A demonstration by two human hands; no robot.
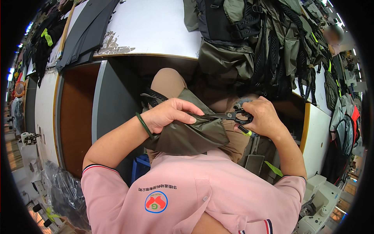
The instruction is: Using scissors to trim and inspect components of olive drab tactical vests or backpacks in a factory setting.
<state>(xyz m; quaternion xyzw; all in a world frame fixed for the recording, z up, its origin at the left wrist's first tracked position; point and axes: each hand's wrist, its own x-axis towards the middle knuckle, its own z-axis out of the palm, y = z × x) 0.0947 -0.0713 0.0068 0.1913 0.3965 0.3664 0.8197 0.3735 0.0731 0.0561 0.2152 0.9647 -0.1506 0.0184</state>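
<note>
Across my lap lies an olive-green fabric piece (191,136), with a black webbing strap (153,95) showing at its upper left. My left hand (170,114), a dark green bangle (144,125) at its wrist, pinches a fold of the fabric between thumb and fingers. My right hand (265,117) grips black-handled scissors (226,116). Their blades point left and meet the pinched fold near my left fingertips; whether they are cutting cannot be made out. A small yellow-green tab (245,131) hangs just under the scissor handles.
A white worktable (159,29) stands before me, with dark grey flat sheets (87,33) at its left. Olive and black backpacks (230,54) pile up at its right and hang over the edge. A sewing machine (320,202) is at lower right, a clear plastic bag (64,191) at lower left.
</note>
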